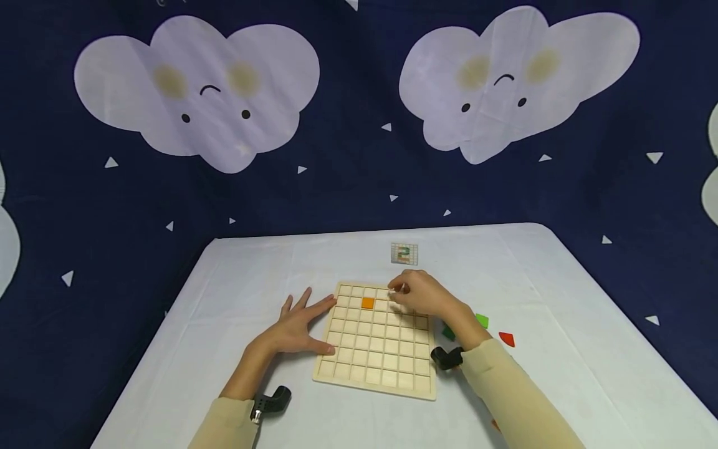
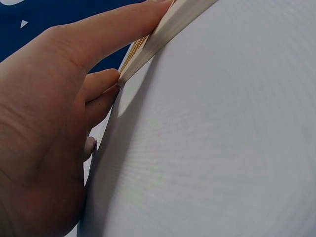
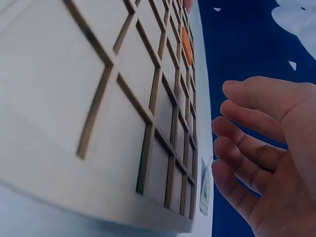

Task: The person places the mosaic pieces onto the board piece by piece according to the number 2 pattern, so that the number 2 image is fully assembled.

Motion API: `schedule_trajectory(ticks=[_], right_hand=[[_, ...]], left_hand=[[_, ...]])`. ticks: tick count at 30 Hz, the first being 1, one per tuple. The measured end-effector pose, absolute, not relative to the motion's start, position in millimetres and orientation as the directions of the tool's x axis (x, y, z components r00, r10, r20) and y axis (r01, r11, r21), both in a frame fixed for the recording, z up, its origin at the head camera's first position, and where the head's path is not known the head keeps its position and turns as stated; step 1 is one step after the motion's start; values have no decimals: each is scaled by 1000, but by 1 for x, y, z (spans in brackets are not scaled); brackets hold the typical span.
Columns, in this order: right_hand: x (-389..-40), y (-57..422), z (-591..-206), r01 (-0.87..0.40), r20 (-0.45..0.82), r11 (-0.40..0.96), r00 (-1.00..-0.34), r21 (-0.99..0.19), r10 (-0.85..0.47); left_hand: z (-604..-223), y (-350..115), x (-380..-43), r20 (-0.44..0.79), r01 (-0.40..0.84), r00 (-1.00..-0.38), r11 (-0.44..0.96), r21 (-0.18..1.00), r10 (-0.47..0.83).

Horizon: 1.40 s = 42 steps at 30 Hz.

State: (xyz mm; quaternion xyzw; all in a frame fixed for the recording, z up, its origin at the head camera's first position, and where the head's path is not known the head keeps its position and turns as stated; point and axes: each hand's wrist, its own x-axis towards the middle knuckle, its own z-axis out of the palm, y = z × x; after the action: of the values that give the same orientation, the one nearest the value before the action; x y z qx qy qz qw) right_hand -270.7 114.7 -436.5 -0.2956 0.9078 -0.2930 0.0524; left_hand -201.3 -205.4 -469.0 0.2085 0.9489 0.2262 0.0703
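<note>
A pale wooden grid board [image 1: 374,343] lies on the white table with one orange square tile [image 1: 368,303] in a cell near its far edge. My left hand [image 1: 293,327] is spread at the board's left side, its thumb on the rim and its fingertips at the edge; the left wrist view shows the thumb [image 2: 118,34] across the rim. Above the board's far right corner hovers my right hand [image 1: 423,293]. In the right wrist view its fingers [image 3: 242,148] are loosely bent, apart from the thumb, and nothing shows between them.
Beyond the board lies a small card [image 1: 404,254] with a coloured grid pattern. Right of the board are a dark green piece [image 1: 449,332], a light green piece [image 1: 482,320] and a red piece [image 1: 507,338]. An orange piece [image 1: 496,426] is partly hidden by the right sleeve.
</note>
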Motion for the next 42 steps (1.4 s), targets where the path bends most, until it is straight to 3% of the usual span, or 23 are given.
schedule_trajectory(ticks=[42], right_hand=[[-252,238,-431,-396,25,749,-891,-531,-453]], left_hand=[[-473,-207,-203,-29,368,-903,806,463,429]])
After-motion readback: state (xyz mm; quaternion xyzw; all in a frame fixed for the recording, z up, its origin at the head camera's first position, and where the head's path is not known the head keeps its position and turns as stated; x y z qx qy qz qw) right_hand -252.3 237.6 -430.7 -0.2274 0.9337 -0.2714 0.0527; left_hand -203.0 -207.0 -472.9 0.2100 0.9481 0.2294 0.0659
